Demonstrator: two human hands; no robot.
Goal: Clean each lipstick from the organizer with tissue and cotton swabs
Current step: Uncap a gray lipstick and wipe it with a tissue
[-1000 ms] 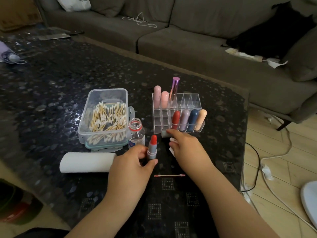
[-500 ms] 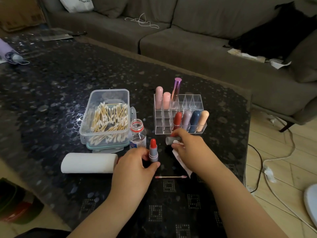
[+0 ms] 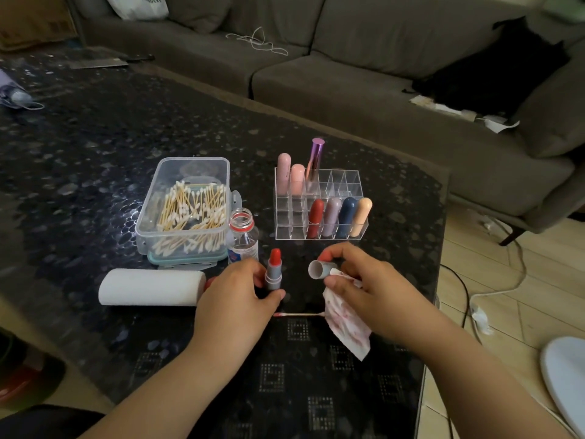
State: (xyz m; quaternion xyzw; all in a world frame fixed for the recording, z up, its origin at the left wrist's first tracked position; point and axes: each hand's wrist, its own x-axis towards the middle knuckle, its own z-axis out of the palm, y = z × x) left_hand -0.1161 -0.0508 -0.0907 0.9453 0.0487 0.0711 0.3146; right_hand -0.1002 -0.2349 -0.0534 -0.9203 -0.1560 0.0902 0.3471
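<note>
My left hand [image 3: 235, 299] grips an uncapped grey lipstick [image 3: 274, 270] with a red bullet, upright on the table. My right hand [image 3: 367, 286] pinches its grey cap [image 3: 320, 269], open end facing left, together with a stained tissue [image 3: 346, 324] that hangs under the palm. A used cotton swab [image 3: 300, 314] lies on the table between my hands. Behind them stands the clear organizer [image 3: 345, 182] holding several capped lipsticks, among them a red one [image 3: 316, 217] and a tall purple one [image 3: 315, 158].
A clear box of cotton swabs [image 3: 186, 210] sits at the left, an open small bottle [image 3: 243, 237] beside it, a tissue roll [image 3: 152, 287] in front. The dark table's right edge [image 3: 440, 280] drops to a floor with cables. A grey sofa [image 3: 348, 74] lies behind.
My right hand picked the grey cap up from in front of the organizer and drew it back toward me with the tissue. My left hand kept the lipstick upright.
</note>
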